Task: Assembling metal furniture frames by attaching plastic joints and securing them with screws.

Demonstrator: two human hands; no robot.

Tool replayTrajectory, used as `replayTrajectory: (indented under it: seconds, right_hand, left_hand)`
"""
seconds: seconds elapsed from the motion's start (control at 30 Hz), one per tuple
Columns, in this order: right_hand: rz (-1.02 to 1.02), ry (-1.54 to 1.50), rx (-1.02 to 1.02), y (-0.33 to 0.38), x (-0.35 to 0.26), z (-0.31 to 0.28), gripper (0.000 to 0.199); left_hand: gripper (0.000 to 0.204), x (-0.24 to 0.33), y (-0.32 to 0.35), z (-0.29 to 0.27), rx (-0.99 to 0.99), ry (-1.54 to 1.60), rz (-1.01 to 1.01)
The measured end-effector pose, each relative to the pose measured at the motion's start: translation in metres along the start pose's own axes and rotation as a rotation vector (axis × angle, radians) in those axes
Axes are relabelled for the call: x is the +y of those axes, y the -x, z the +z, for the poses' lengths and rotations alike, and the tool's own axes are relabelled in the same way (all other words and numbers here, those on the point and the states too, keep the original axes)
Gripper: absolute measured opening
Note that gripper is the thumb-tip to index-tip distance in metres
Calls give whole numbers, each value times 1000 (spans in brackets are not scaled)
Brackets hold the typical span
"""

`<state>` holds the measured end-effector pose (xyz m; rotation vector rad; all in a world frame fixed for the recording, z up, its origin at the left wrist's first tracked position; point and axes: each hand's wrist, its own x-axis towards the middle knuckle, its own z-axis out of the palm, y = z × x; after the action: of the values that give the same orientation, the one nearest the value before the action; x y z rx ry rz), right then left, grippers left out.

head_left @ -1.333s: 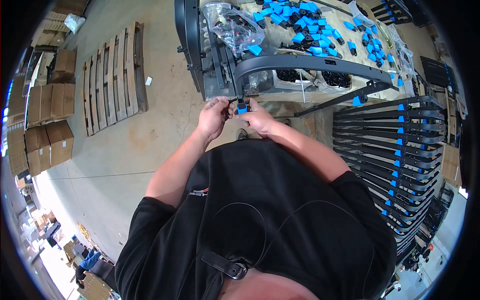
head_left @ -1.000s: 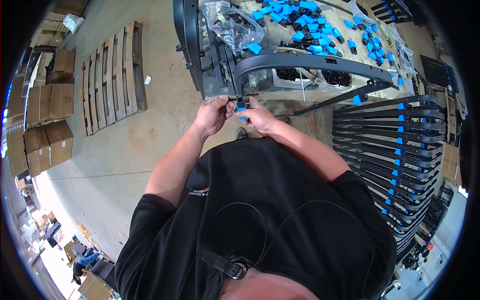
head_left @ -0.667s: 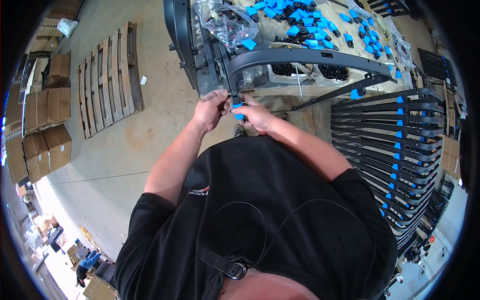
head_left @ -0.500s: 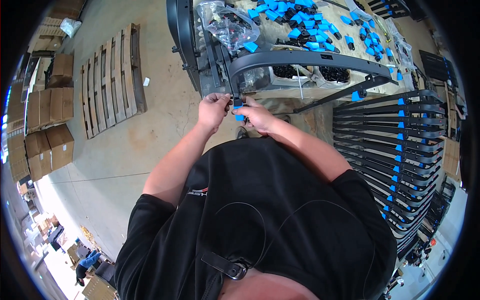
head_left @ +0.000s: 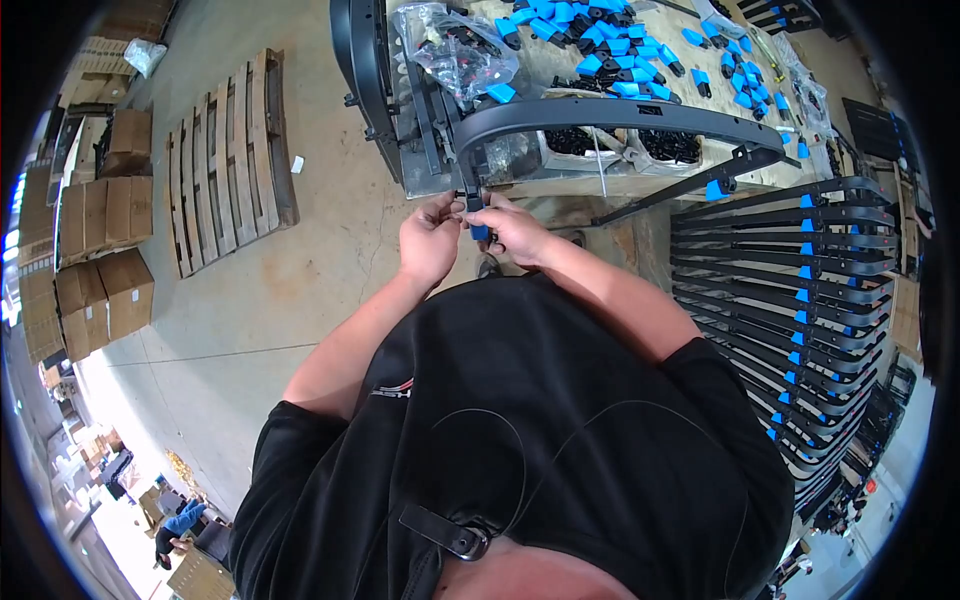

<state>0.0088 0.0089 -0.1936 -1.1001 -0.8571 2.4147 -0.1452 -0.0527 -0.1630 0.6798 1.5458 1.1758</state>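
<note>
A long curved black bar (head_left: 620,115) lies across the workbench (head_left: 560,55), its near end hanging down in front of me. My left hand (head_left: 432,240) pinches that lower end from the left. My right hand (head_left: 512,228) holds a small blue clip (head_left: 479,232) against the same end. Both hands touch each other around the bar's tip. On the bar's far right end sits another blue clip (head_left: 716,190).
Several blue and black clips (head_left: 620,50) and a clear bag of parts (head_left: 455,45) lie on the bench. A stack of finished black bars with blue clips (head_left: 800,300) stands at my right. A wooden pallet (head_left: 225,160) and cardboard boxes (head_left: 100,250) sit on the concrete floor at left.
Both hands stay at the bar's lower end with small finger shifts around the blue clip. The view wobbled slightly.
</note>
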Motion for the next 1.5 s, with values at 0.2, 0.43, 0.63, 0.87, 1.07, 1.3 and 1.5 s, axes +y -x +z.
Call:
replayTrajectory:
  seconds: [0.2,0.43,0.63,0.87,1.07,1.3,1.5]
  right_hand:
    - [8,24,-20,0,2,-6,32]
    - [23,71,-30,1,-4,-9,31]
    - [0,93,-20,-1,0,-12,32]
    - [3,74,-6,3,0,-13,33]
    - [-36,252,202,6,0,-21,36]
    - [17,-480,-58,40,-32,-25,48]
    - [-31,-442,-74,47,-34,-24,47]
  left_hand:
    - [47,0,2,-1,-35,44,-55]
    - [50,-5,3,1,-30,27,-62]
    - [44,-13,6,3,34,1,-51]
    - [24,-3,5,3,-44,-362,221]
    - [22,13,5,6,11,-543,202]
    - [28,37,17,15,-267,-763,838]
    - [23,44,17,25,-355,-893,893]
